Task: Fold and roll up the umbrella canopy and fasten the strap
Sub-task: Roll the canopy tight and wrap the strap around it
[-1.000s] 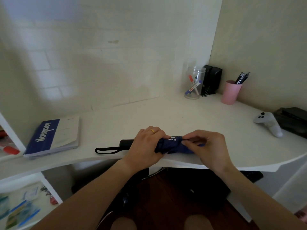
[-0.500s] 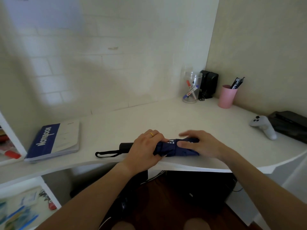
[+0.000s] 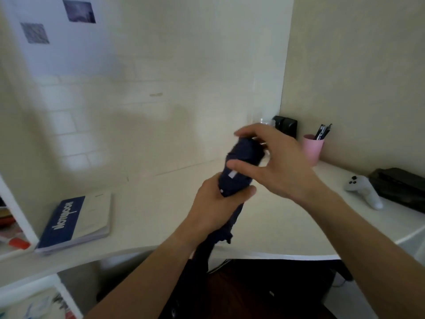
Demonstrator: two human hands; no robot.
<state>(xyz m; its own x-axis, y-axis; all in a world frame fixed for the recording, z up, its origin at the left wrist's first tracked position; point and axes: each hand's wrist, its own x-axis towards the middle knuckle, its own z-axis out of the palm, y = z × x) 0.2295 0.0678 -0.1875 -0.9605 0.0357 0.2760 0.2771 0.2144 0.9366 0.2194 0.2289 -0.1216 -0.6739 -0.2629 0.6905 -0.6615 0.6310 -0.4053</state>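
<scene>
Navy cloth fills the middle of my view: the umbrella (image 3: 239, 173) is up off the bench (image 3: 147, 210), held tilted, its upper end leaning toward the far right corner and its lower end hanging down past the bench's front edge. My left hand (image 3: 213, 203) grips it round the middle, fingers curled about the rolled canopy with the thumb showing on the right side. My right hand (image 3: 273, 164) is at the upper end, fingers arched over the top and thumb reaching across the front of the roll; it looks to be curled loosely about the cloth, though blur keeps me from seeing how firm the hold is. A small pale tab shows on the canopy just under that thumb. Some loose fabric droops below my left hand.

Near the bench's left edge lies a notebook (image 3: 76, 222) with a blue cover band. At the far right corner stand a pink cup (image 3: 312, 149) with pens in it and a black box (image 3: 286, 125). Along the right edge rest a white controller (image 3: 363, 189) and, just beside it, a black case (image 3: 402, 187).
</scene>
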